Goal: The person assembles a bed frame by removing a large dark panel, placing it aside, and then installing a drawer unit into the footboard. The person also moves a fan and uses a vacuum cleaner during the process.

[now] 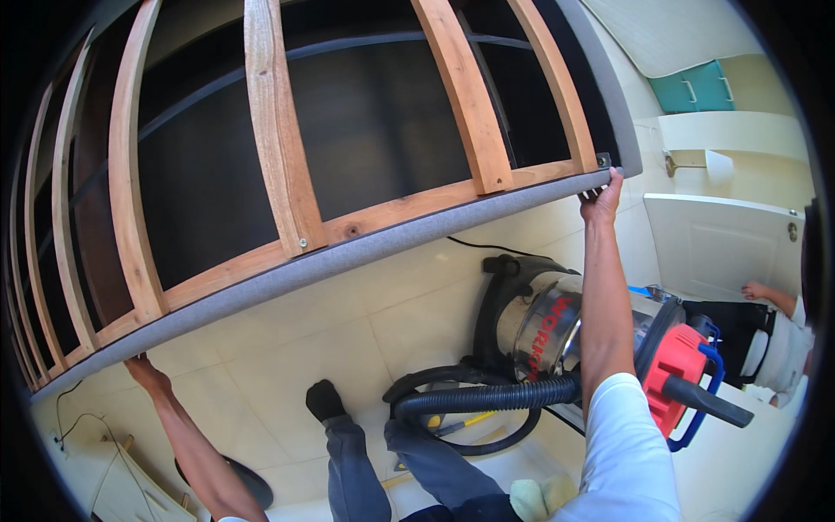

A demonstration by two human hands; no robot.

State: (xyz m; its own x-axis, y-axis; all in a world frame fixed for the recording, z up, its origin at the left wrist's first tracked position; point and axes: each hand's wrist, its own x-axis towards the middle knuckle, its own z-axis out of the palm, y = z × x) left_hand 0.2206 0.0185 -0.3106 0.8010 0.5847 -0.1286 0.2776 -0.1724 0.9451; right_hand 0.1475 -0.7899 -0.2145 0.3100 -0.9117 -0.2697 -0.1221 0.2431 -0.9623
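Observation:
A bed frame with a grey fabric-covered side rail (417, 219) spans the view from lower left to upper right. Pale wooden slats (280, 122) cross it over a dark interior. Under the rail's left part, my left hand (150, 376) is closed on its lower edge, with the fingertips hidden. My right hand (602, 200) grips the rail close to the right corner, its thumb up against the fabric and its fingers curled beneath. Both arms are stretched out and wide apart.
A drum vacuum cleaner (544, 317) with a red top lies below my right arm, its black hose (487, 398) curling near my legs. Another person (778, 335) is at the right, by a white door (726, 244). Cords (96, 418) run at the lower left.

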